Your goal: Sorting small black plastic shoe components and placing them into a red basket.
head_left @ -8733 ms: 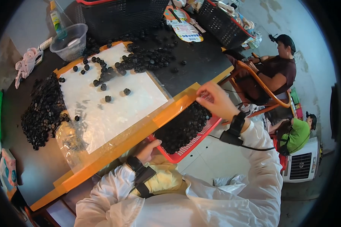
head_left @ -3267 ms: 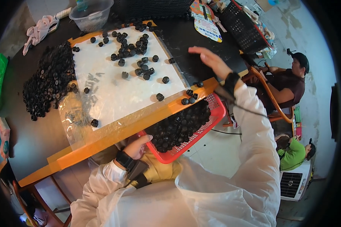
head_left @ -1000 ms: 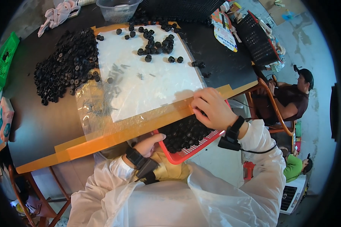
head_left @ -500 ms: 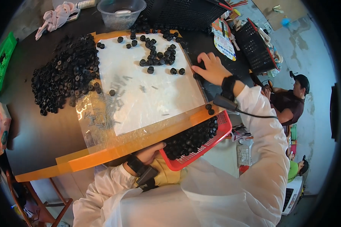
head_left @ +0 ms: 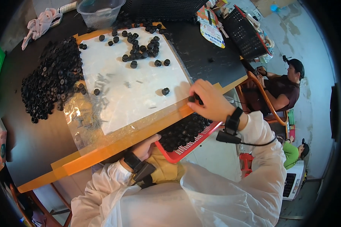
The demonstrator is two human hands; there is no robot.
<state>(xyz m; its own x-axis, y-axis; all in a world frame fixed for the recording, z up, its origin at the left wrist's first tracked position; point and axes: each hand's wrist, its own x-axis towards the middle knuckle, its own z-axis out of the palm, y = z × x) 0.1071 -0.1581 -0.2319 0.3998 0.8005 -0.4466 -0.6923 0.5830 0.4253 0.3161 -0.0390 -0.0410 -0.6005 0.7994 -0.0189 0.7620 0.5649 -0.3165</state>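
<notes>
My right hand (head_left: 212,101) is at the orange-taped table edge, fingers curled around small round black caps (head_left: 192,98); the fingers partly hide how many. Just left of it, a lone black cap (head_left: 165,91) stands on the white sheet (head_left: 140,96). Below the edge my left hand (head_left: 144,148) grips the near left corner of a red plastic basket (head_left: 173,157), its thumb at the rim. Inside the basket lies a heap of black caps (head_left: 183,132). More assembled-looking caps (head_left: 142,49) are clustered on the sheet's far part.
A big pile of loose black rings and discs (head_left: 51,75) covers the table's left. Small clear pins (head_left: 89,113) lie scattered on plastic film. Farther back are a clear tub (head_left: 100,15) and a black crate (head_left: 163,11). A co-worker (head_left: 280,89) sits at the right.
My right hand has come from the table's right side to the near edge, where caps are now at its fingers. A lone cap now stands on the sheet. The view has shifted.
</notes>
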